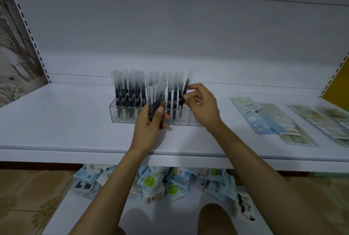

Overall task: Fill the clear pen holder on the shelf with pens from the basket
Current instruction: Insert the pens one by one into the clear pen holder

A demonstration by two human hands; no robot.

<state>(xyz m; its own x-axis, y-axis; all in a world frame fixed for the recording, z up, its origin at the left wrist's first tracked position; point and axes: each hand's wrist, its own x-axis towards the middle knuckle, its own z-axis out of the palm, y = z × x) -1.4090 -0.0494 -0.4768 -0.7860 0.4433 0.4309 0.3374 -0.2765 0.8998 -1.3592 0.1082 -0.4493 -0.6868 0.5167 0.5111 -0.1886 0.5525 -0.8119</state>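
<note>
On the shelf [56,121], mid-width toward the back edge: one clear pen holder [120,119], mostly full, standing pens [130,91] too dense to count. We see the left hand [149,123] gripping a bunch [151,102] of roughly four pens in front of it. The right hand [202,104] is pinching a single pen [186,85] at the filled rows' right end.

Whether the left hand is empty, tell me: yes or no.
No, the left hand grips a bunch of pens in front of the clear pen holder, while the right hand pinches a single pen.
</note>
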